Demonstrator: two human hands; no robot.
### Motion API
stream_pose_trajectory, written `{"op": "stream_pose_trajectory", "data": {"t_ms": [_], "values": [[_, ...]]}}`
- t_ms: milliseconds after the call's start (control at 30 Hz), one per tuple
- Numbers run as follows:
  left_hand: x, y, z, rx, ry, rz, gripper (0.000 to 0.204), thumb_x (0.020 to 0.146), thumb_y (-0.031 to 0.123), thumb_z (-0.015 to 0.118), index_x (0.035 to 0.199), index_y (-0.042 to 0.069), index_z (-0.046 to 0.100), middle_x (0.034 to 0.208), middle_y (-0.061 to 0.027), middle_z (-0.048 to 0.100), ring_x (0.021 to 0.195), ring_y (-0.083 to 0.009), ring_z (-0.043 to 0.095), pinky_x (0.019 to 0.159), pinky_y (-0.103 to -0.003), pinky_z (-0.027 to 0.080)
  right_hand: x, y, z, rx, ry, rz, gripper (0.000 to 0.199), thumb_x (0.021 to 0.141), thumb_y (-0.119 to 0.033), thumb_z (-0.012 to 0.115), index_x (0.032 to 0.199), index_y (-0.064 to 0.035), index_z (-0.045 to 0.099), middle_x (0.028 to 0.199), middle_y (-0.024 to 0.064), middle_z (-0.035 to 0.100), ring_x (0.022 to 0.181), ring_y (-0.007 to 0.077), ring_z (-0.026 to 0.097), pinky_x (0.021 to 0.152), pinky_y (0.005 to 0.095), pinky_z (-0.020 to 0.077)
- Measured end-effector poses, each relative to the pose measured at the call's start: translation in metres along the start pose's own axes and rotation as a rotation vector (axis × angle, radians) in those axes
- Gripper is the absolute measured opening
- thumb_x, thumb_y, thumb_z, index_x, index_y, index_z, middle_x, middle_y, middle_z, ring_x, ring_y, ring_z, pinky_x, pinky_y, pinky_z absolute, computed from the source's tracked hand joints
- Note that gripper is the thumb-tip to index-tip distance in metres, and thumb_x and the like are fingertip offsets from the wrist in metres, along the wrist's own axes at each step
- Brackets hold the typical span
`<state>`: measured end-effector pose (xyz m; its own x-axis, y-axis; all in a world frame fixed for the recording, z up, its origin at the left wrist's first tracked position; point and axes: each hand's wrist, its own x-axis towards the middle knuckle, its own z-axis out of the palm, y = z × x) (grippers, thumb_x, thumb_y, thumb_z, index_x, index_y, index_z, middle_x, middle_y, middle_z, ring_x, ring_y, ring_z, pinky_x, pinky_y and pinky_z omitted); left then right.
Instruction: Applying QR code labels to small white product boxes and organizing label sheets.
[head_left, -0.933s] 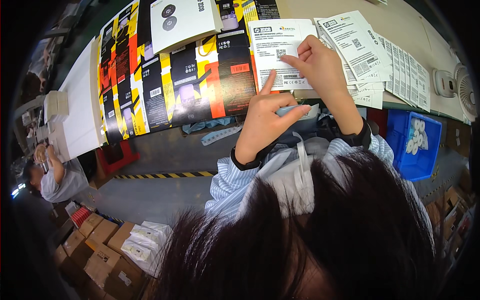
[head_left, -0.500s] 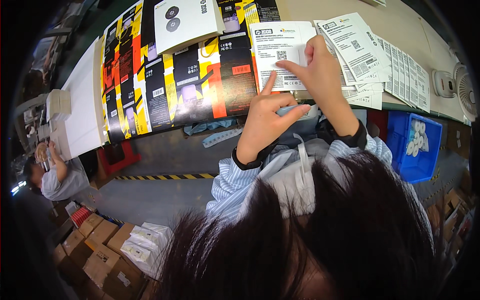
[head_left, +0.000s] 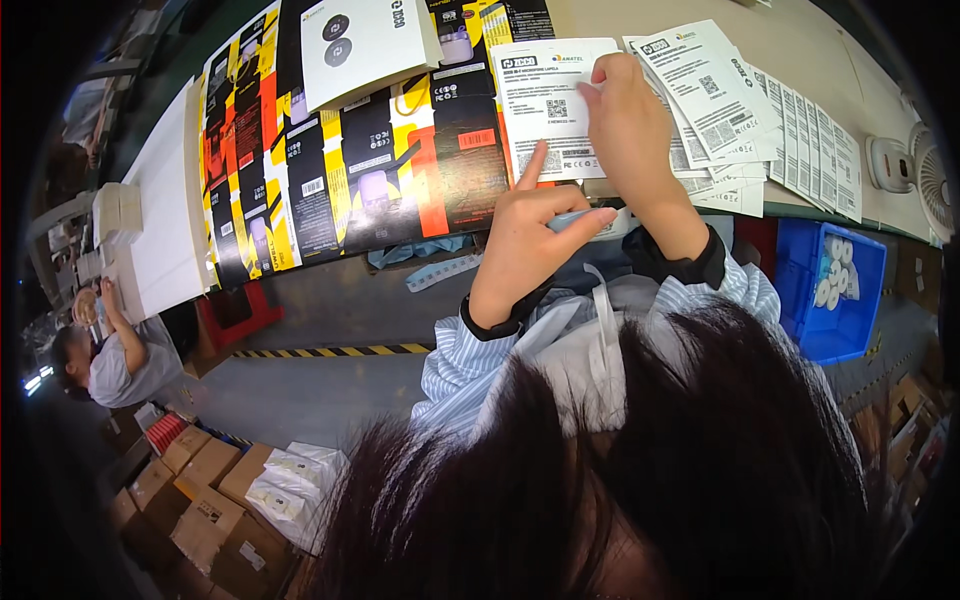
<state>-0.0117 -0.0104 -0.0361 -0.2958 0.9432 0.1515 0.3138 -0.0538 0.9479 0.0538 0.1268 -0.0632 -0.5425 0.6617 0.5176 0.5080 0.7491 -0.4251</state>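
Note:
A white printed card [head_left: 530, 100] with a square code lies on top of dark, yellow and orange printed sheets. My left hand [head_left: 520, 240] reaches its index finger onto the card's lower part. Its thumb and other fingers close on a light-blue strip [head_left: 568, 221], whose far end is partly hidden behind my right wrist. Over the card's right side is my right hand [head_left: 632, 125], fingers curled and thumb pressed in at the card's surface. What those fingertips hold, if anything, cannot be made out.
Fanned white cards [head_left: 710, 95] lie to the right, beside a small fan [head_left: 930, 178]. A white box [head_left: 370, 45] rests on the printed sheets [head_left: 375, 185]. A blue bin [head_left: 840, 325] with white rolls stands below at right. Another person [head_left: 130, 360] is at far left.
My right hand has shifted up over the card, and its spread thumb has drawn in toward the fingers. The square code shows more fully. My left hand has barely moved.

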Motion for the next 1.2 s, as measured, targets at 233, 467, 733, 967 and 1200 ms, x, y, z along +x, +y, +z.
{"op": "stream_pose_trajectory", "data": {"t_ms": [233, 467, 733, 967, 1200], "values": [[-0.002, 0.000, 0.001, 0.012, 0.023, 0.003, 0.021, 0.073, 0.012, 0.066, 0.060, -0.001, 0.057, 0.047, -0.0055, 0.048, 0.041, -0.0218, 0.043, 0.109, -0.043, 0.019, 0.009, -0.015, -0.012, 0.021, -0.085, 0.033, 0.056, 0.060, -0.041, 0.077, 0.087, -0.0032, 0.045, 0.082, 0.0097, 0.051, 0.072, 0.0264, 0.058, 0.057, 0.0342, 0.0479], [0.003, 0.001, 0.007, 0.062, 0.038, 0.027, 0.021, 0.073, 0.012, 0.067, 0.060, 0.000, 0.057, 0.049, -0.0063, 0.050, 0.043, -0.0221, 0.045, 0.109, -0.043, 0.020, 0.016, -0.006, -0.007, -0.022, -0.167, 0.104, 0.051, 0.064, -0.040, 0.075, 0.085, -0.0033, 0.046, 0.082, 0.0095, 0.052, 0.068, 0.0253, 0.059, 0.058, 0.0344, 0.0484], [-0.018, -0.001, -0.013, -0.040, 0.046, 0.023, 0.018, 0.072, 0.008, 0.066, 0.060, -0.002, 0.057, 0.051, -0.0058, 0.049, 0.048, -0.0166, 0.047, 0.103, -0.043, 0.032, -0.011, 0.007, -0.037, 0.301, -0.201, -0.217, 0.066, 0.066, -0.032, 0.073, 0.117, -0.0029, 0.044, 0.118, 0.0164, 0.047, 0.116, 0.0327, 0.039, 0.097, 0.0418, 0.0303], [-0.040, 0.045, -0.049, -0.115, 0.244, 0.055, 0.012, 0.066, 0.001, 0.062, 0.060, -0.005, 0.053, 0.051, -0.0044, 0.048, 0.051, -0.0130, 0.046, 0.096, -0.047, 0.039, -0.049, -0.004, -0.083, 0.166, -0.608, -0.387, 0.082, 0.060, -0.017, 0.074, 0.131, -0.0066, 0.036, 0.136, 0.0107, 0.037, 0.127, 0.0238, 0.035, 0.107, 0.0453, 0.0190], [-0.028, 0.052, -0.051, -0.077, 0.383, 0.155, 0.016, 0.069, 0.004, 0.062, 0.059, -0.004, 0.052, 0.052, -0.0026, 0.045, 0.052, -0.0107, 0.040, 0.092, -0.052, 0.040, -0.017, 0.024, -0.120, 0.271, 0.040, -0.571, 0.019, 0.072, -0.005, 0.056, 0.089, -0.0050, 0.066, 0.088, 0.0074, 0.066, 0.082, 0.0213, 0.064, 0.078, 0.0346, 0.0514]]}}
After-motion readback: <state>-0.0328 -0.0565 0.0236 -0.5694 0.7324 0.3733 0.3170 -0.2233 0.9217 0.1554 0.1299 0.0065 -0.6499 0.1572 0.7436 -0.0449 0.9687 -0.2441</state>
